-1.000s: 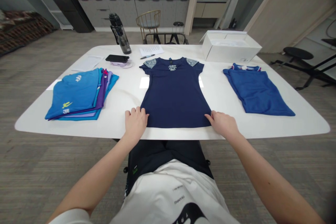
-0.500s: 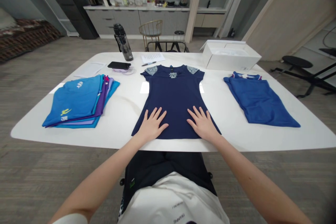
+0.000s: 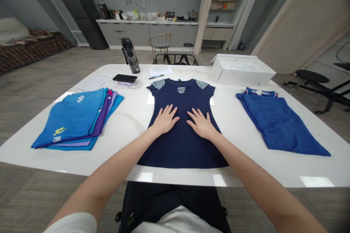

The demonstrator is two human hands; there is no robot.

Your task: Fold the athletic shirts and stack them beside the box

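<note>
Head camera: left of the dark navy short-sleeved shirt with patterned shoulders point(image 3: 180, 149), which lies spread flat along the near edge of the glossy white table point(image 3: 115, 164), sits a layered stack of folded blue and purple garments point(image 3: 73, 116). Behind and left of the shirt are a black phone point(image 3: 125, 78) and a dark translucent bottle point(image 3: 132, 58). The left hand point(image 3: 164, 120) rests palm down on the shirt's left half, fingers spread, pinching nothing. The shirt looks light, thin, soft and somewhat stretchy; it probably won't break, but may skid on the smooth top or wrinkle under uneven pressure. Its hem corners or side seams seem the surest places to pinch, both sides together. The right hand point(image 3: 202, 125) lies likewise open and flat on its right half, gripping nothing. Behind and right of the shirt stands an open white cardboard box point(image 3: 235, 76); farther right lies a folded royal-blue garment point(image 3: 284, 123).
</note>
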